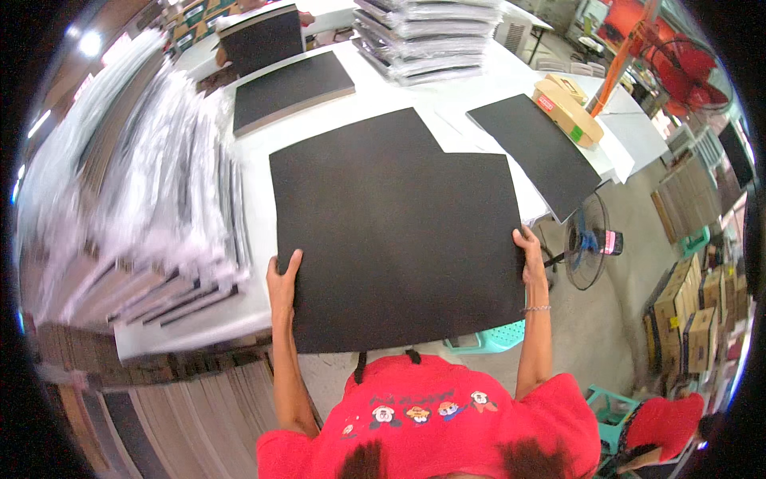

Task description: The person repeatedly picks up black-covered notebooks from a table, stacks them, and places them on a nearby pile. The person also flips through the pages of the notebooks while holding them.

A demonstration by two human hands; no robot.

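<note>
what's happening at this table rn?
A person in a red shirt holds a large black sheet by its side edges, left hand and right hand, over the near edge of a white table. More black sheets lie farther back, and stacks of plastic-wrapped sheets sit to the left.

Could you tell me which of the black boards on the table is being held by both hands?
The large notched black board nearest the person; left hand and right hand grip its side edges.
</note>
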